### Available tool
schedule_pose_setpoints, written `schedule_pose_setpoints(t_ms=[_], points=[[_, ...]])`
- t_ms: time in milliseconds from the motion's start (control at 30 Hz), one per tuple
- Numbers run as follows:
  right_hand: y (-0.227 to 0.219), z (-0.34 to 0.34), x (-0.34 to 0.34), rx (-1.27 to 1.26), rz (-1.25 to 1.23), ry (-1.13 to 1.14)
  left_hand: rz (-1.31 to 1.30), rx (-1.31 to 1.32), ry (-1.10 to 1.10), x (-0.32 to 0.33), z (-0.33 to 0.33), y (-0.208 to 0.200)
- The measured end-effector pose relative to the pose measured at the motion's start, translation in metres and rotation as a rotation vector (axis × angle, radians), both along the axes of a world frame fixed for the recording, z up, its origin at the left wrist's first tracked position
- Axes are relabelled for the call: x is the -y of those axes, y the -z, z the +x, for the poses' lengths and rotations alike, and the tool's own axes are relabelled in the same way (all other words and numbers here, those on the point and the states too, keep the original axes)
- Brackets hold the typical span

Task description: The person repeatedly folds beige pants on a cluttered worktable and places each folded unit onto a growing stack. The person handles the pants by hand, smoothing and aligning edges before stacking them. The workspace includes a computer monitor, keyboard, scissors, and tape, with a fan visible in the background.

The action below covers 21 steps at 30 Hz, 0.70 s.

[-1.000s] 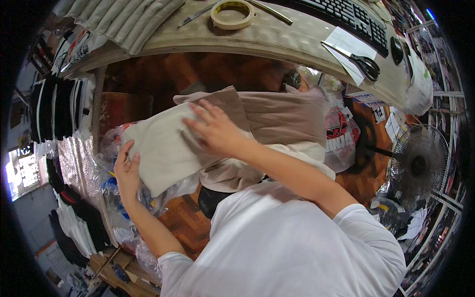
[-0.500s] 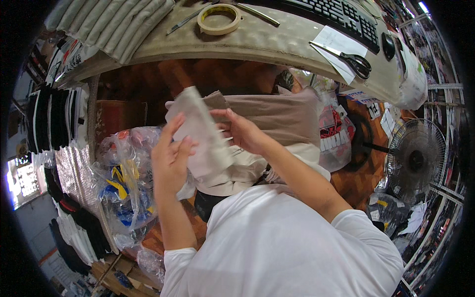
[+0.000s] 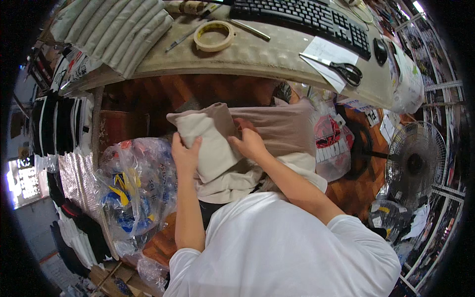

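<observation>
My left hand (image 3: 186,157) is closed on the left side of a folded cream cloth (image 3: 210,148), its thumb lying over the front and its fingers at the edge. Beside the cream cloth's right edge, my right hand (image 3: 251,144) is curled at a taupe fabric layer (image 3: 223,120), thumb towards the cream cloth; its fingertips are partly blurred. A larger taupe cloth (image 3: 284,126) spreads across my lap behind the hands. Looser cream fabric (image 3: 230,185) lies crumpled below the folded piece.
Ahead is a table (image 3: 267,57) with a tape roll (image 3: 213,36), scissors (image 3: 341,70), keyboard (image 3: 307,22) and stacked grey garments (image 3: 111,32). Clear plastic bags (image 3: 138,183) stand at left, a fan (image 3: 415,161) at right. Dark folded garments (image 3: 59,126) sit on the far left.
The cream folded cloth has come down from a raised, blurred position onto the lap fabric. My right hand has moved right, off its edge, to the taupe layer. The view has shifted slightly.
</observation>
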State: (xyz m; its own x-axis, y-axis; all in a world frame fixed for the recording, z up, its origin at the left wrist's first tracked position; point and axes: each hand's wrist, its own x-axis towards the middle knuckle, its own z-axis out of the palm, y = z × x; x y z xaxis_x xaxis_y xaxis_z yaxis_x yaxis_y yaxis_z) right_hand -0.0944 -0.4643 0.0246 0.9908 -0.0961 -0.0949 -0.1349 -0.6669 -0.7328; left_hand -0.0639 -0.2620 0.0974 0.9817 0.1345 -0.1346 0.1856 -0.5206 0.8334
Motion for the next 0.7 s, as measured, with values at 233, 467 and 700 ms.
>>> schedule_pose_setpoints(t_ms=[233,467,700], points=[[-0.086,-0.028,0.017,-0.458,1.873,0.246,0.097,0.359,0.671,0.113,-0.069,-0.082],[-0.092,-0.030,0.027,-0.357,2.140,0.130,-0.067,0.457,0.716,0.094,-0.077,-0.102],[-0.103,-0.009,0.010,-0.260,2.256,0.080,-0.386,0.081,0.131,0.032,-0.073,-0.085]])
